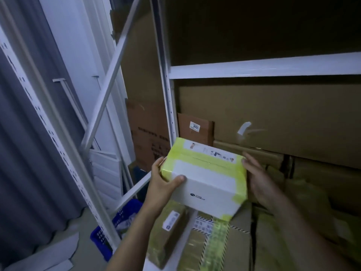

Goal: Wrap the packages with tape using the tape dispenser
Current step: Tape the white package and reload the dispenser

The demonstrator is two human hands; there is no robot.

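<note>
Right now the left hand (162, 184) grips the left end of a white box (207, 178) — thumb curled over the near top edge, fingers tucked round the far side. The right hand (257, 178) lies flat, fingers straight, against the box's right end. Its edges wear yellow-green tape (239, 184). The box is held up in front of a white rack (263, 66) full of big brown boxes (273, 118). More taped packages (211, 241) lie under it — a blue crate (121, 218) sits low on the left.

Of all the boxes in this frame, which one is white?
The box held between the left hand and right hand: white, with yellow-green taped edges. The other boxes around it are brown cardboard.
</note>
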